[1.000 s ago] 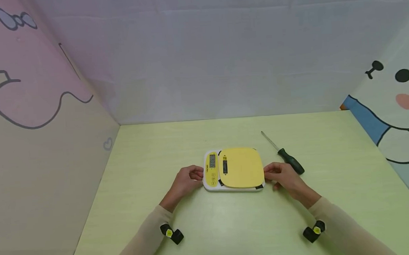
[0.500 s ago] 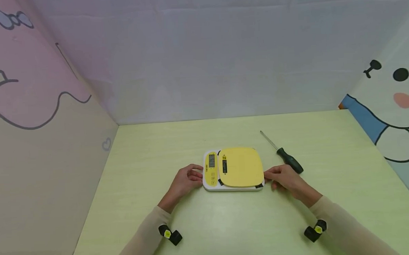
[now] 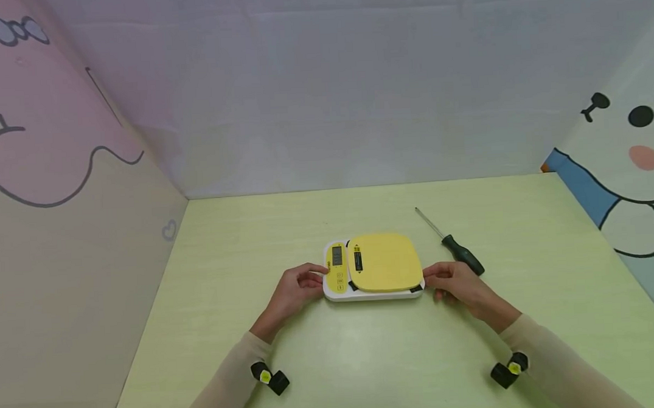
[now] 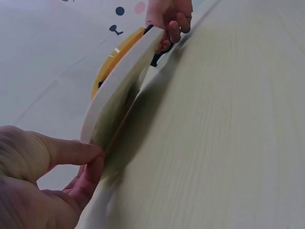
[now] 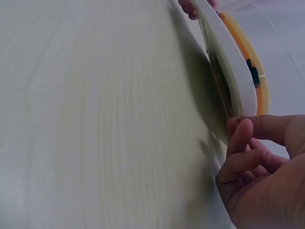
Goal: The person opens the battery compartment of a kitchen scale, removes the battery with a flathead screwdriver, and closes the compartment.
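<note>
1. From where I stand, the kitchen scale (image 3: 387,265) is around the middle of the worktop (image 3: 262,231), well in from the back edge, its near side tilted up; I can't tell whether its far side touches.
2. The left hand (image 3: 294,292) pinches one end of the white base (image 3: 375,296) between thumb and fingers; the right hand (image 3: 463,285) pinches the opposite end likewise.
3. Those holds look slight, so a slipping fingertip could drop the near side. Uneven raising could twist it, and the yellow plate (image 3: 390,271) might shift if loose.
4. The screwdriver (image 3: 458,250), towards the worktop's back right corner, has its handle just beside the right hand; a sideways knuckle could set it rolling.
5. The black label (image 3: 358,261) and the display (image 3: 337,255) carry marks too small to read; I can't make out a brand.
</note>
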